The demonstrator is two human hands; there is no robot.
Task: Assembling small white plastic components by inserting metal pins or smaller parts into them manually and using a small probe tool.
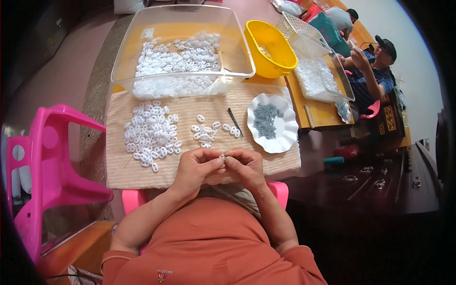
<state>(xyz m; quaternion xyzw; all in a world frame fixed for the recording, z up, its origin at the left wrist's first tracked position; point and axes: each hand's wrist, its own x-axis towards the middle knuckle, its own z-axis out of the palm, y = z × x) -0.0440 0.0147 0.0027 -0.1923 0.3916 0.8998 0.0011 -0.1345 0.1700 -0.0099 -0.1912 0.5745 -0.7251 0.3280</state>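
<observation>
At the near edge of the cloth-covered table, my left hand [198,165] and my right hand [244,164] meet, thumbs and forefingers pinched around a small white plastic piece [222,157]. Most of that piece is covered by my fingertips. A heap of white oval plastic pieces with two holes [151,128] lies beyond my left hand. Just ahead of my fingers is a smaller cluster of the same pieces [205,135]. A white plate with a wavy rim [287,137] holds many tiny grey parts [267,118] beyond my right hand. Between cluster and plate lies a thin black tool [235,121].
A large clear bin [118,66] of white pieces stands at the back, beside a yellow tub [270,42]. Further right are a clear tray [346,78] and a white basket [299,31]. A pink chair [38,175] stands left. A co-worker [375,71] sits at the right.
</observation>
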